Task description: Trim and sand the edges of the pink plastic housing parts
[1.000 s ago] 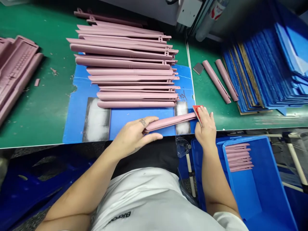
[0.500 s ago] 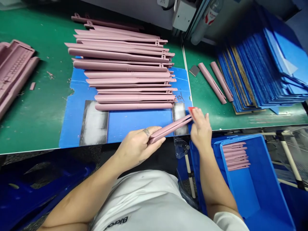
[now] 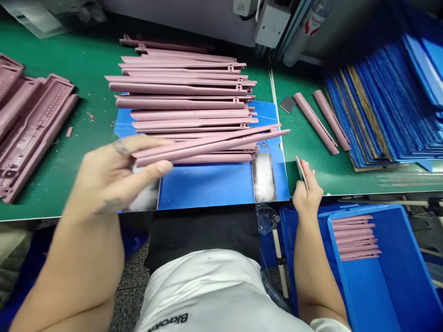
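My left hand (image 3: 114, 177) grips one end of a long pink plastic part (image 3: 214, 143) and holds it raised over the near rows of the pink parts stack (image 3: 183, 92). That stack lies partly on a blue corrugated sheet (image 3: 207, 186) on the green table. My right hand (image 3: 306, 191) rests at the table's front edge, closed on a small red-and-grey sanding block (image 3: 300, 168).
Two short pink pieces (image 3: 321, 121) and a grey chip lie right of the stack. Blue sheets (image 3: 384, 101) are piled far right. A blue bin (image 3: 398, 286) below the table holds several pink parts. Pink moulded trays (image 3: 31, 124) lie at left.
My left hand has lifted the pink part off the table's front edge and swung it left and up over the stack. My right hand has come off the part, keeping the block.
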